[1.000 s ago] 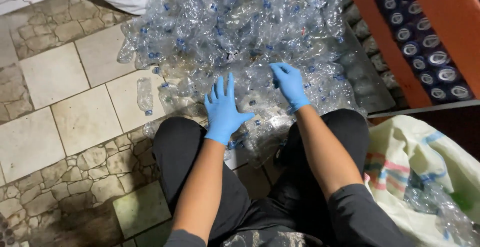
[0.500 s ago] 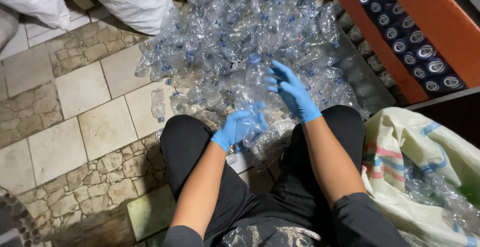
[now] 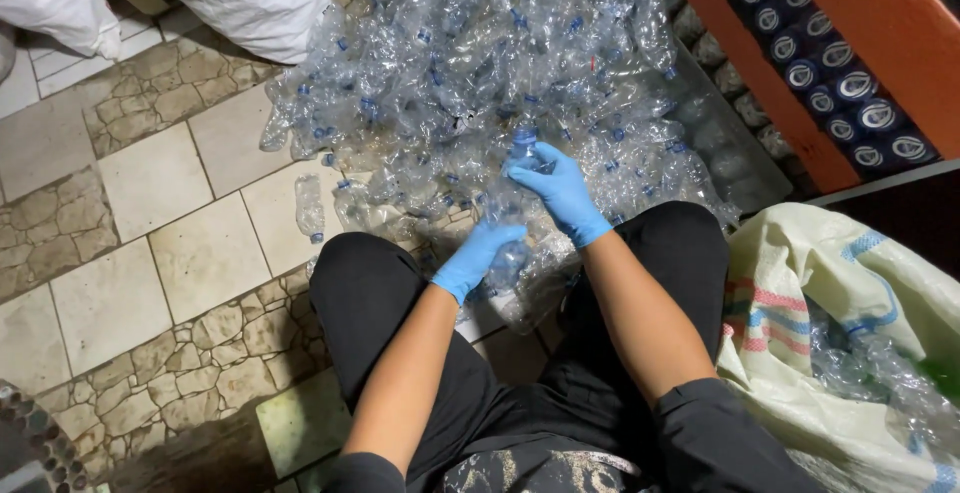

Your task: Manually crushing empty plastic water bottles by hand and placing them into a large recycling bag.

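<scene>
Above the knees, both hands' fingers (image 3: 520, 185) seemingly clamp one clear bottle (image 3: 510, 215) between them.

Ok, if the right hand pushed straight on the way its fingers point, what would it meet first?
The right hand points up-left across the clear bottle it holds. Beyond that, it would most likely run into the heap of crushed bottles, though depth is hard to judge.

Gloved left hand (image 3: 478, 257) curled closed, gloved right hand (image 3: 560, 189) gripping, forearms bare
</scene>
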